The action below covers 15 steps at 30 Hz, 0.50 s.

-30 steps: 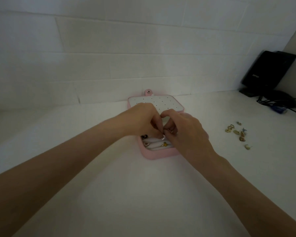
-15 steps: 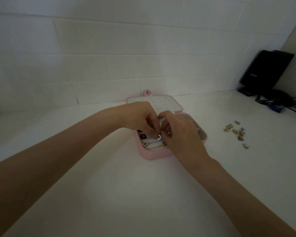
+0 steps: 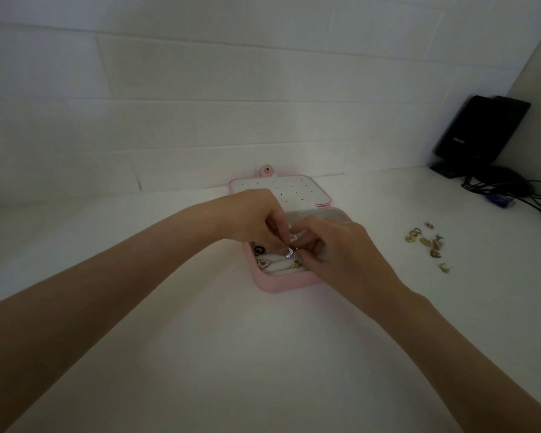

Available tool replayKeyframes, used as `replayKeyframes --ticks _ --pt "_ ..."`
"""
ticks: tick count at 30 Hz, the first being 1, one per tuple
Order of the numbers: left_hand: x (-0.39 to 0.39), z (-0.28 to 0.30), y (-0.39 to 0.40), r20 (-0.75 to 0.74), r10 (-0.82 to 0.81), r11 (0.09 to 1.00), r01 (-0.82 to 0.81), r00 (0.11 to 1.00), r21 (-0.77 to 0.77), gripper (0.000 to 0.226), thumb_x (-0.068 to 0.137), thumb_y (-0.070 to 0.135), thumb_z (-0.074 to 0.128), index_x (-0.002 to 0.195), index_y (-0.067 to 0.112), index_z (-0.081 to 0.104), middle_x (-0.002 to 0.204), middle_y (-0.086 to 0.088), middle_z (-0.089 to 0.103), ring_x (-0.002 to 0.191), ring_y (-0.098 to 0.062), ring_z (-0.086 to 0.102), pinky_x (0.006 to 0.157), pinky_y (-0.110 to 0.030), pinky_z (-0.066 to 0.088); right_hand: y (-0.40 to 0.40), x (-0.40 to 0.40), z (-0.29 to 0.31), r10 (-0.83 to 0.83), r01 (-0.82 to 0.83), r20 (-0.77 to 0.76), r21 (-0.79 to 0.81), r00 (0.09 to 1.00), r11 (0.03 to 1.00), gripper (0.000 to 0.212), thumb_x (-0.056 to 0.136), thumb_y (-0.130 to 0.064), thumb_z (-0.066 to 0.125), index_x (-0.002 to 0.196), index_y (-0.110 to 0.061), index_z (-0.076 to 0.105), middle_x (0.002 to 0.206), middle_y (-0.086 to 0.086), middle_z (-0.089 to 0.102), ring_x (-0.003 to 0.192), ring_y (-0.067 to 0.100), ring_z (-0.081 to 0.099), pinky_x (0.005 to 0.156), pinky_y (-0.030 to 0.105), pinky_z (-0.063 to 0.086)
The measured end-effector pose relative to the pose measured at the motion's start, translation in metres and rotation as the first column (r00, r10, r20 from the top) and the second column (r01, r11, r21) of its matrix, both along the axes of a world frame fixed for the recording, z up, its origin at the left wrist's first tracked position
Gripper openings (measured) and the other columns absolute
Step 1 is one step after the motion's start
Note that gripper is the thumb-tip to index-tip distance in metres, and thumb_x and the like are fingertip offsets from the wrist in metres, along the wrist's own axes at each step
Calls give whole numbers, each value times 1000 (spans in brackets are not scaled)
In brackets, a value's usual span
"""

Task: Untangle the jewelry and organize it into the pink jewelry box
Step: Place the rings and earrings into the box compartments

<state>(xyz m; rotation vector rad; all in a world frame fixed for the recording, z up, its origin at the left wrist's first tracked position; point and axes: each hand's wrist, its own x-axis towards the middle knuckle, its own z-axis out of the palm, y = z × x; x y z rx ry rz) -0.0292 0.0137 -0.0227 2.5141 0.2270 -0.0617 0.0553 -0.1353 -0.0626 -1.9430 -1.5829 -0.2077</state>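
Two hands, the left hand (image 3: 256,220) and right hand (image 3: 344,254), are pinched on a sparkly ring (image 3: 290,252), apparently being seated in the pink jewelry box (image 3: 281,284); gentle pressing is needed next.

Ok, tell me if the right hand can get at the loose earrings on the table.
Probably yes. The earrings lie in the open on the table, to the right of the right hand, with nothing between; but that hand is pinching a silver ring with the left hand.
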Motion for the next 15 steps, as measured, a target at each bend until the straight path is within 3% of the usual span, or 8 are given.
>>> replayKeyframes --ticks 5,9,11,15 --pt "0 1 -1 -5 2 1000 -2 1000 2 13 75 14 76 77 25 71 47 27 56 48 12 50 51 -2 32 -2 2 7 -22 22 -10 -78 1000 997 20 82 -9 66 101 -15 67 81 2 74 78 18 68 72 37 53" --pt "-1 2 -2 -1 11 1000 -11 1000 -25 19 75 12 75 71 29 67 46 27 55 48 13 50 50 -2 32 2 3 10 -97 89 -206 -47 974 995 18 77 -7 71 89 -20 67 73 -6 72 72 9 67 68 38 55" --pt "-2 0 -2 19 16 1000 -16 1000 -11 16 74 12 76 73 27 69 49 27 58 51 14 52 52 -2 34 3 4 12 -101 86 -286 -65 953 994 23 72 -3 73 83 -21 65 71 -10 70 69 3 65 70 32 56" --pt "-5 -2 -5 79 12 992 -21 997 125 12 74 16 76 85 21 76 66 21 63 58 13 55 60 -4 40 5 2 13 -32 6 -349 -74 937 997 23 70 6 73 89 -4 69 69 -7 63 61 1 59 66 9 48"
